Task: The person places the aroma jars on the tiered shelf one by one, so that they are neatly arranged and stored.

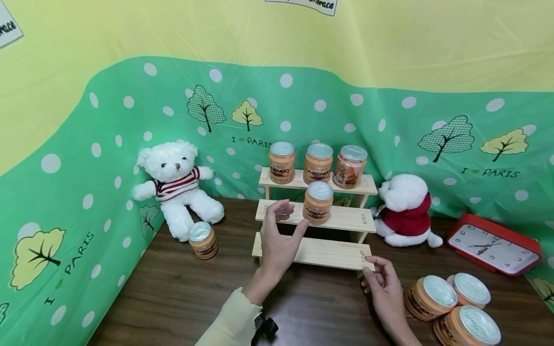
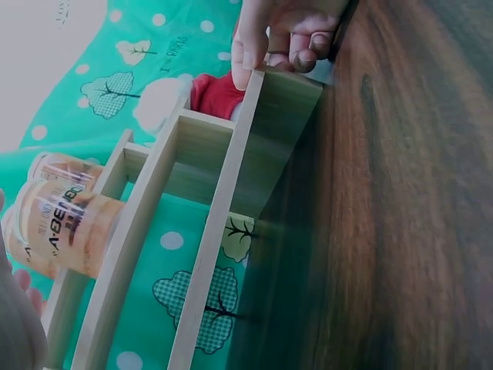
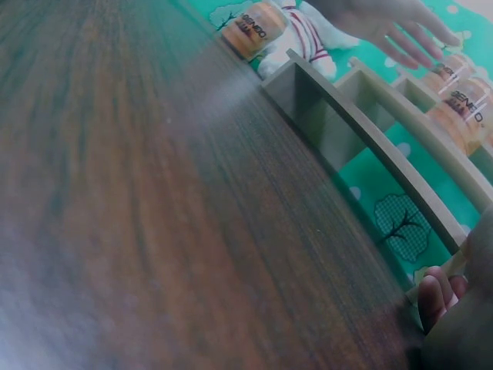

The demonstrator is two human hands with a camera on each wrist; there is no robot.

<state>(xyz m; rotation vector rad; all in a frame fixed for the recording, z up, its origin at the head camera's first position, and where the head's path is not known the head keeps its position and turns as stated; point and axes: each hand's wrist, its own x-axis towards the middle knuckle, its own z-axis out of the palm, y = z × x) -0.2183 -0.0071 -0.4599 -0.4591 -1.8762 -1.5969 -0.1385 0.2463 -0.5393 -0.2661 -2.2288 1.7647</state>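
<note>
My left hand (image 1: 279,235) hovers over the wooden tiered stand (image 1: 311,252) in the head view, its fingers spread and the thumb tip close to a jar (image 1: 318,207). That jar has an orange body and a silvery lid, and it stands upright on the middle tier. No thing lies between the left fingers and thumb. At the right end of the lowest tier, my right hand (image 1: 383,288) pinches the board's corner between thumb and fingers. The left wrist view shows the same right hand (image 2: 289,35) on that corner. Three more jars (image 1: 282,166) line the top tier.
One jar (image 1: 203,242) stands at left before a white teddy bear (image 1: 177,185). A second plush in red (image 1: 404,211) sits right of the stand, beside a red clock (image 1: 493,245). Three jars (image 1: 465,327) cluster at front right on the dark wooden table (image 1: 173,307).
</note>
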